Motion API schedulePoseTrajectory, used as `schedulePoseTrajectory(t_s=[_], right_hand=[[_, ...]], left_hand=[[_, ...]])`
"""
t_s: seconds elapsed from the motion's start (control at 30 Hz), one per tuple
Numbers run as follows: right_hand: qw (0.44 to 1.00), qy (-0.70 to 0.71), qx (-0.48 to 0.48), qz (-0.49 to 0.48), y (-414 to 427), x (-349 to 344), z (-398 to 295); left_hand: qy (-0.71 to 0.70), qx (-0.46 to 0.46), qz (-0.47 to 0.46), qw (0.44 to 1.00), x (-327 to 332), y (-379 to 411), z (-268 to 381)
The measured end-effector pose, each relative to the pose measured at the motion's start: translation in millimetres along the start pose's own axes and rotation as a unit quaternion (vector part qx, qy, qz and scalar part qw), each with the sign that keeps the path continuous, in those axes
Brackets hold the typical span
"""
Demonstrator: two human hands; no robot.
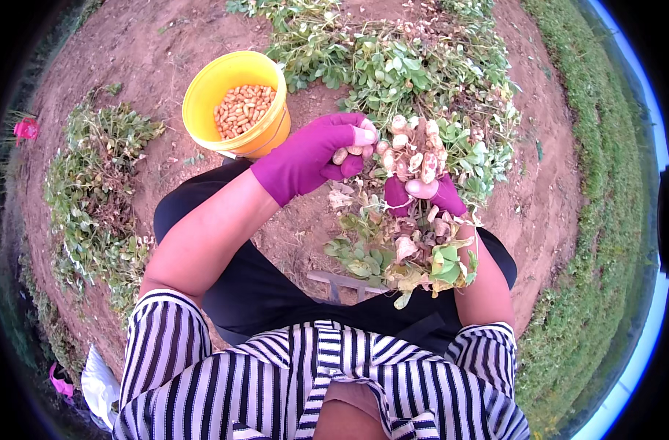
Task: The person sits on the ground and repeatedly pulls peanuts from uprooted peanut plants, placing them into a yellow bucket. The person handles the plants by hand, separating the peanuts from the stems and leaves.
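My left hand point(318, 154), in a purple glove with bare fingertips, is curled around a few loose peanut pods point(341, 156). Its thumb and forefinger meet at the edge of a cluster of peanuts point(417, 148). My right hand point(428, 193), gloved the same way, grips an uprooted peanut plant point(422, 247) just below that cluster. The pods point away from me, while wilted leaves hang back over my right forearm. Beyond my left wrist stands a yellow bucket point(202, 99), partly filled with picked peanuts point(243, 113).
A heap of peanut plants point(389, 66) lies ahead on the reddish soil point(131, 49), and another pile point(100, 192) is at left. A wooden slat point(345, 279) shows between my knees. Farther left are a red object point(26, 130) and a white sack point(99, 385). Green growth point(604, 165) borders the right.
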State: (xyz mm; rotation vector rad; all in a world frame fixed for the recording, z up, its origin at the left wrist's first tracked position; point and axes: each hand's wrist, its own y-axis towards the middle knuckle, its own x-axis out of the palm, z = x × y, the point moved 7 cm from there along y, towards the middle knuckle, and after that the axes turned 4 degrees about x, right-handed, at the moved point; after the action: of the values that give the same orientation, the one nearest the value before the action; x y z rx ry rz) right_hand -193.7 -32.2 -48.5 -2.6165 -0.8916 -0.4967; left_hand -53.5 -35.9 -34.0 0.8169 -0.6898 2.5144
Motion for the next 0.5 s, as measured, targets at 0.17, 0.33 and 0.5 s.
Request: schedulePoseTrajectory(t_s=[0.17, 0.33, 0.5], right_hand=[[1.000, -0.002, -0.004, 0.027, 2, -9, 4], [0.994, -0.018, -0.041, 0.099, 3, -4, 0], [0.996, -0.026, -0.051, 0.065, 9, -12, 9]], left_hand=[[0.077, 0.034, 0.092, 0.992, -6, -5, 6], [0.245, 0.037, 0.071, 0.966, 12, -11, 7], [0.222, -0.022, 0.023, 0.975, 10, -2, -13]])
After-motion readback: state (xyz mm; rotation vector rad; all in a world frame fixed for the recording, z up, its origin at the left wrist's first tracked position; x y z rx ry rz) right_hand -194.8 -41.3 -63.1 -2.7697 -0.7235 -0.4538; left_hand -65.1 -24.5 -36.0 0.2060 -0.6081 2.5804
